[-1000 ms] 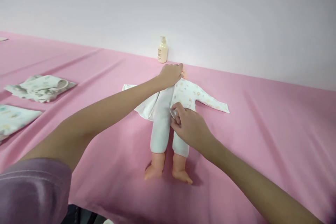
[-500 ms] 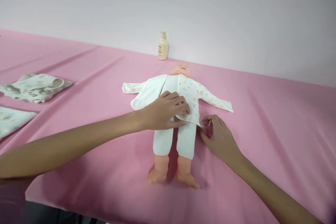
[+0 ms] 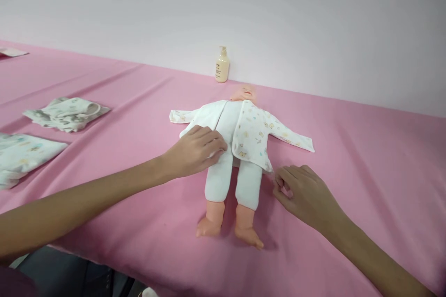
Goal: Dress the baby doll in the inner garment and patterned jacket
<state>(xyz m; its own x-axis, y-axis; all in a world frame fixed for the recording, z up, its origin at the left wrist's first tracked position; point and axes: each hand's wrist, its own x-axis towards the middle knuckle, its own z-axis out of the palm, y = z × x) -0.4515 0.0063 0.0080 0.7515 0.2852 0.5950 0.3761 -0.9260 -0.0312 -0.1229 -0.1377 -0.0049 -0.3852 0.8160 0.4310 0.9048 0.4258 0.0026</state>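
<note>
A baby doll [image 3: 248, 225] lies on its back, feet toward me, in white trousers [image 3: 248, 185] and an unfastened white baby jacket [image 3: 252, 137] with small printed figures. Both jacket sleeves are spread out sideways. The jacket's right-side panel lies over the doll's side, and the white front shows between the panels. My left hand [image 3: 195, 151] hovers over the left panel's lower part and the doll's hip, fingers loosely bent, hiding that hem. Just right of the opposite hem corner is my right hand [image 3: 306, 195], fingers loosely curled, with no cloth visible in it.
A cream pump bottle [image 3: 222, 66] stands by the wall behind the doll's head. Folded printed clothes [image 3: 68, 113] and another printed white cloth [image 3: 29, 153] lie at the left. Pink sheeting [image 3: 348, 158] covers the table, whose front edge shows at lower left.
My left hand has moved left from the right-side panel to the other side. My right hand has let go of the hem corner and drawn back to the right. The view has shifted slightly.
</note>
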